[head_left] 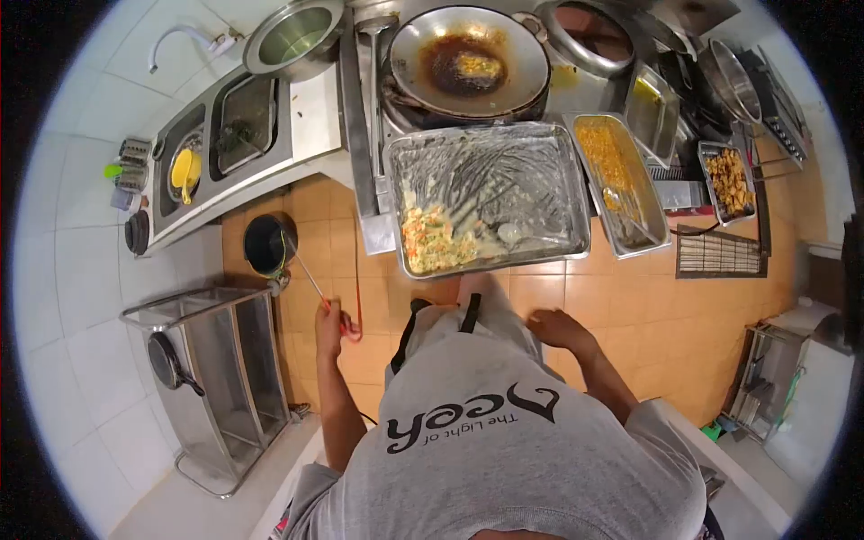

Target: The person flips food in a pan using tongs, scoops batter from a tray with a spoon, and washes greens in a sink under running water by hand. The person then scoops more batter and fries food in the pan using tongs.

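Observation:
My left hand (331, 326) is closed around a thin metal-rod utensil (308, 270) with a red hooked handle. Its far end reaches to the dark bucket (266, 245) on the floor, and its tip is too small to make out. My right hand (556, 329) hangs low beside my body, loosely open and holding nothing I can see. Ahead of me a large metal tray (504, 180) has chopped vegetable mixture (432, 238) heaped in its near left corner and a pale smear over the rest. Behind it, a wok (409, 54) holds dark oil with a yellowish frying piece (479, 67).
Right of the large tray are a narrow tray of orange-yellow mixture (607, 162) and a small tray of browned pieces (729, 183). At the left stand a sink counter (315, 117), a yellow dipper (185, 169) and a wire-framed cabinet (216, 378). Orange floor tiles (531, 297) lie below.

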Action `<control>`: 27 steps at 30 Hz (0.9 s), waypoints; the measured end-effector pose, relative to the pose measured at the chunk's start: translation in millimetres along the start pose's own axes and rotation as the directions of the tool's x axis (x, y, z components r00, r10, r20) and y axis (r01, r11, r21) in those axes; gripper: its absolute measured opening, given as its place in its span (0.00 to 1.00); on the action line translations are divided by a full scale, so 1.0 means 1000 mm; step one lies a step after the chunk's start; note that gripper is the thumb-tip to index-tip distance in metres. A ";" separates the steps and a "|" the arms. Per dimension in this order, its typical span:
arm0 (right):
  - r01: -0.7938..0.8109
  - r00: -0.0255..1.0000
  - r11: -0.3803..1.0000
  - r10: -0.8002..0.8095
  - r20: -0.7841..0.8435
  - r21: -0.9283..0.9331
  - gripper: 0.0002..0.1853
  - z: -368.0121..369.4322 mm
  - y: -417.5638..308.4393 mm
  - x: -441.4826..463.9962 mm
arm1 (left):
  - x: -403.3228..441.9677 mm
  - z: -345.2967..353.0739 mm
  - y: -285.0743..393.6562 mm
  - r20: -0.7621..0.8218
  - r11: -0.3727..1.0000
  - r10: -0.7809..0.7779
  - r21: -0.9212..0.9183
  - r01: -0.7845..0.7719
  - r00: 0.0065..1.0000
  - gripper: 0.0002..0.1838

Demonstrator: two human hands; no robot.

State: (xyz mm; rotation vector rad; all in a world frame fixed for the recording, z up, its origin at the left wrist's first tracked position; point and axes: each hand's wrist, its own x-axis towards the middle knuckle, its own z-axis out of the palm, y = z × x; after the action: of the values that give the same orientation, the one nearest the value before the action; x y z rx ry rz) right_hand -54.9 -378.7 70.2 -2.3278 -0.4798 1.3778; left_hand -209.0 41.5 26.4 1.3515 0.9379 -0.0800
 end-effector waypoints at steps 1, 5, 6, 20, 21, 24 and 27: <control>0.167 0.983 0.984 -0.162 -0.084 0.066 0.19 -0.017 -0.051 -0.006 | -0.008 0.031 0.032 -0.109 0.996 0.093 0.019 -0.092 0.990 0.17; 0.554 0.825 0.805 -0.499 -0.264 0.209 0.38 -0.007 -0.183 0.032 | -0.046 0.065 0.089 -0.223 0.906 0.347 0.329 -0.265 0.911 0.17; 0.590 0.806 0.755 -0.535 -0.251 0.286 0.41 -0.001 -0.205 0.042 | -0.052 0.071 0.100 -0.229 0.881 0.396 0.368 -0.297 0.889 0.18; 0.239 0.584 0.763 -0.607 0.539 0.601 0.35 0.108 -0.284 0.134 | -0.095 -0.054 0.078 -0.546 0.791 0.499 0.604 -0.096 0.673 0.20; 0.397 0.675 0.763 -0.620 0.401 0.511 0.36 0.113 -0.295 0.131 | -0.101 -0.061 0.075 -0.547 0.792 0.484 0.606 -0.076 0.683 0.19; 0.488 0.772 0.748 -0.610 0.177 0.449 0.40 0.104 -0.305 0.116 | -0.100 -0.059 0.063 -0.491 0.814 0.485 0.557 -0.167 0.724 0.17; 0.163 0.635 0.580 -0.681 0.365 0.798 0.39 0.075 -0.320 0.083 | -0.083 -0.029 0.069 -0.316 0.784 0.562 0.496 -0.372 0.764 0.15</control>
State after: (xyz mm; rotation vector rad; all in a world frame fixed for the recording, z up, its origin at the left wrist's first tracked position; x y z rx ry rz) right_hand -112.5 -50.9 132.5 -0.9397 -0.5561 1.6649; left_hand -239.8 46.9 133.5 2.0306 0.9518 0.4849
